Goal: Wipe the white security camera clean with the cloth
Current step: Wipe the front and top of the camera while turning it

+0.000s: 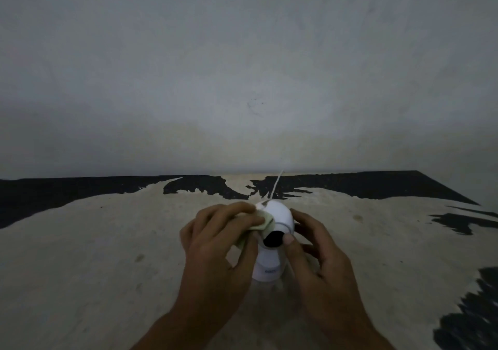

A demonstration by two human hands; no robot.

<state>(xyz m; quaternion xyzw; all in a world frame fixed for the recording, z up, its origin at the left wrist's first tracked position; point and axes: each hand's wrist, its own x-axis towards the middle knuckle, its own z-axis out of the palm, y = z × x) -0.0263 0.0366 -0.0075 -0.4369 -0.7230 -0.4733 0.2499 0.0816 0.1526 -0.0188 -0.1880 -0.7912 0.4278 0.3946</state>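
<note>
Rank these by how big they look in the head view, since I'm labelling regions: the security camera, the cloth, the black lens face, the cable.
1. Security camera, clearly largest.
2. Cloth, though the left hand hides most of it, so unsure.
3. Black lens face, close to the cloth's visible part.
4. Cable, a thin line.

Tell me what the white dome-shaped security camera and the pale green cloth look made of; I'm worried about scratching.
White dome-shaped security camera: looks like smooth moulded plastic with a soft sheen, and a glossy black lens window. Pale green cloth: seems soft folded fabric, matte, bending under the left hand; the weave is too dim to tell.
</note>
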